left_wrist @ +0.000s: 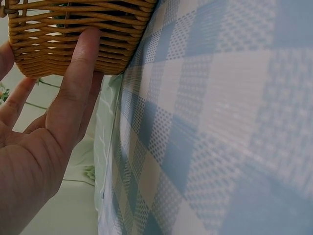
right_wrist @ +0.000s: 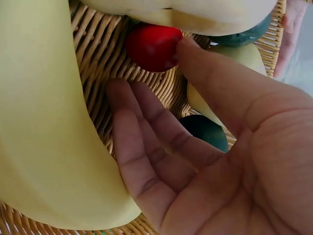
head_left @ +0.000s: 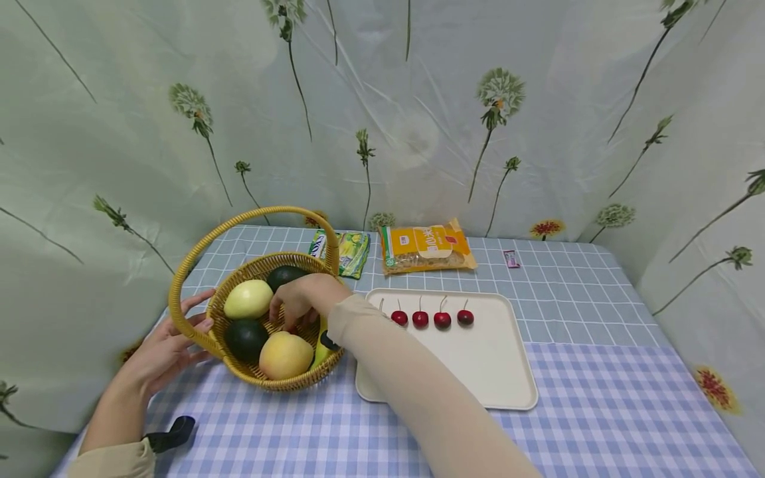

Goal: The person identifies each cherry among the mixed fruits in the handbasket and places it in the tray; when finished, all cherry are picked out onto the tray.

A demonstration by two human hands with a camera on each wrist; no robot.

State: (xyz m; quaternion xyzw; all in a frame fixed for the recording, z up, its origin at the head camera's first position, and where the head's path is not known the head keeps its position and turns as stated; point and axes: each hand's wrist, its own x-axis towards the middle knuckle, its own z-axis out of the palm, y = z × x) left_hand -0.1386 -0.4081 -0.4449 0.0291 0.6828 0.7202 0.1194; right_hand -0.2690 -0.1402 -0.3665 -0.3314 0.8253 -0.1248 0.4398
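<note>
A yellow wicker basket (head_left: pixel 293 384) with a tall hoop handle stands on the left of the table. My left hand (head_left: pixel 170 348) touches its outer left side, its fairly straight fingers (left_wrist: pixel 80 73) against the weave. Inside the basket is my right hand (head_left: pixel 301 299), fingers loosely bent. In the right wrist view its thumb touches or nearly touches a red cherry (right_wrist: pixel 154 48), while the other fingers are apart from it. Around that hand lie a peach (head_left: pixel 287 355), a banana (right_wrist: pixel 49 122), a pale yellow-green fruit (head_left: pixel 248 299) and two dark green fruits (head_left: pixel 246 340).
Right of the basket, a cream tray (head_left: pixel 478 378) bears several stemmed cherries (head_left: pixel 421 320) in a row, partly behind my right forearm. Toward the back lie a green packet (head_left: pixel 355 253), an orange food bag (head_left: pixel 425 247) and a small purple wrapper (head_left: pixel 510 259). A patterned curtain (head_left: pixel 418 133) hangs behind.
</note>
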